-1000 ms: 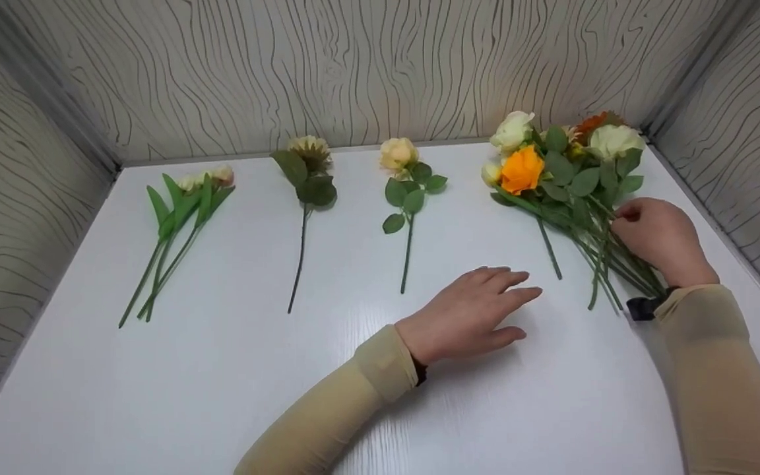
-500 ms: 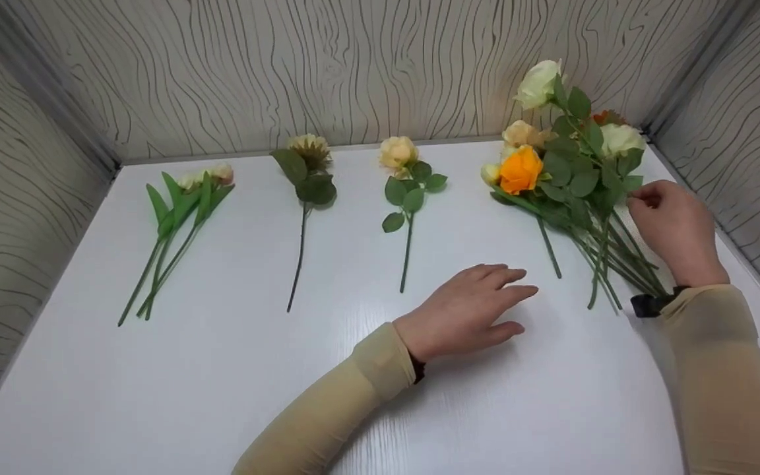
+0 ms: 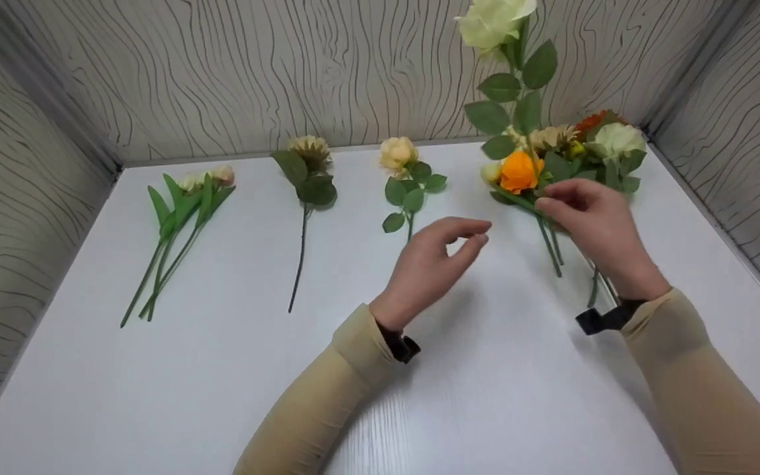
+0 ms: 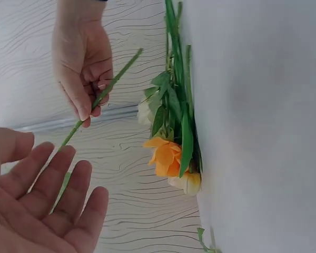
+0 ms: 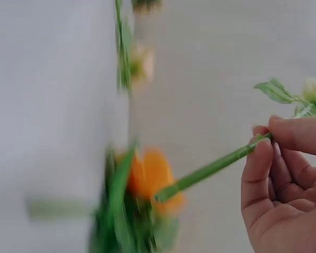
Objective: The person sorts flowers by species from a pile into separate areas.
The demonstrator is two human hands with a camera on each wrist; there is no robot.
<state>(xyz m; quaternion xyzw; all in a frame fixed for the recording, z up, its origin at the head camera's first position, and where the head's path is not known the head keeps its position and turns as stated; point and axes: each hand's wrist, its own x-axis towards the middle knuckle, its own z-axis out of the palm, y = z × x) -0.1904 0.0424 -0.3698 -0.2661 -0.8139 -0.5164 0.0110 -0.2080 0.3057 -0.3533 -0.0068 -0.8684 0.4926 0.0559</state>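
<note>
My right hand (image 3: 601,234) pinches the green stem of a white rose (image 3: 495,25) between thumb and fingers and holds it upright above the table. Its lower stem end (image 5: 205,171) sticks out past the fingertips in the right wrist view. To the left, my left hand (image 3: 423,274) hovers with fingers gently bent and thumb apart from them, holding nothing. Under and behind the right hand lies a pile of flowers, with an orange rose (image 3: 520,173), another white rose (image 3: 617,140) and a rust-red flower (image 3: 594,124); the hand hides part of their stems.
Apart on the white table (image 3: 189,396) lie pale tulips (image 3: 179,211) at left, a cream flower with dark leaves (image 3: 311,155), and a peach rose (image 3: 398,153), its lower stem behind the left hand. A wood-patterned wall (image 3: 254,72) stands behind.
My right hand has drawn the white rose up out of the pile and moved left with it. The left hand has risen slightly, its thumb and forefinger now closer together.
</note>
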